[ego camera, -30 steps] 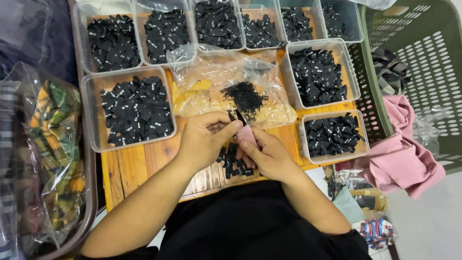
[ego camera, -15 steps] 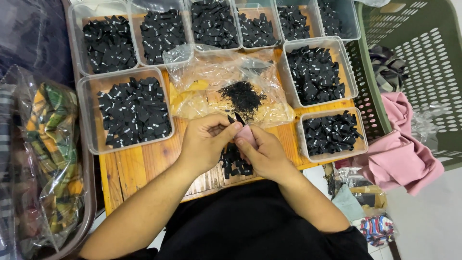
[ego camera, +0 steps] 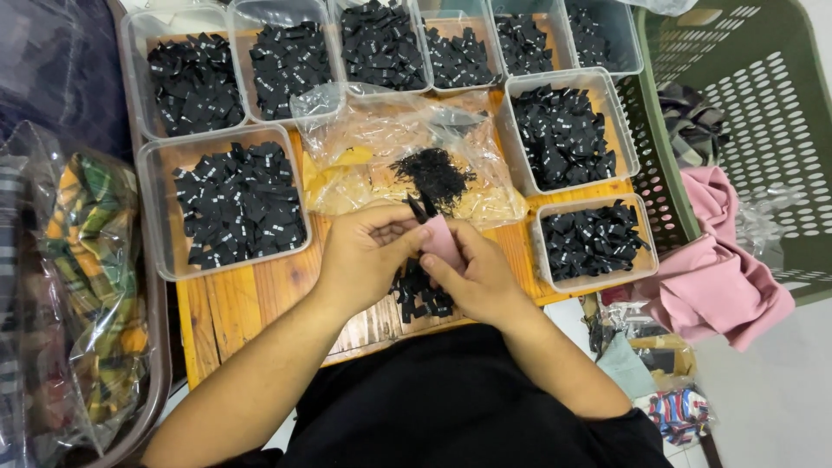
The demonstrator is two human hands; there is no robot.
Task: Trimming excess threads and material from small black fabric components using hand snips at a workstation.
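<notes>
At near edge of surface (ego camera: 234, 312), middle: left hand (ego camera: 364, 256) and right hand (ego camera: 472, 273) pinch together on small pink piece (ego camera: 444, 241), dark slim tool (ego camera: 416, 208) poking up between fingers. Risk: piece slips into loose black tags (ego camera: 420, 295) beneath. Elbow swing could nudge clear tub (ego camera: 160, 217) left or small tub (ego camera: 646, 260) at right edge. Open room: bare wood strip along near-left corner only.
</notes>
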